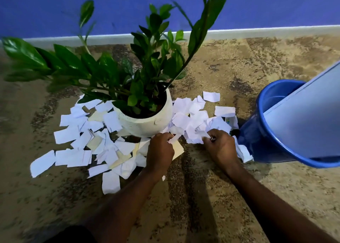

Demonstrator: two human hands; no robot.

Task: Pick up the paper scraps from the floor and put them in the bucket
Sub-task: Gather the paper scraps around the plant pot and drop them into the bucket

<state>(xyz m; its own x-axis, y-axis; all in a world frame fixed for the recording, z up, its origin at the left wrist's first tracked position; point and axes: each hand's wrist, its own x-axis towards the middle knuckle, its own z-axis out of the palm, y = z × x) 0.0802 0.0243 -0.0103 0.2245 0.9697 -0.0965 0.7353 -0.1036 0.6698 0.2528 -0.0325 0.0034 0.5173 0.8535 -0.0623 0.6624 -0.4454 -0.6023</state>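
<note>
Barely started tbh: left hand [160,151] and right hand [221,148] each have fingers clamped on white torn paper scraps [67,134], with heaps left on the speckled tan floor [195,202] beside the blue plastic bucket [253,132].

The floor [239,62] is mottled tan and brown and meets a pale skirting [257,32] at the back. A white pot [147,125] stands near the middle, with white and cream scraps [68,134] strewn around its left, front and right. A blue bucket [257,132] sits to the right, with scraps against its base.
</note>
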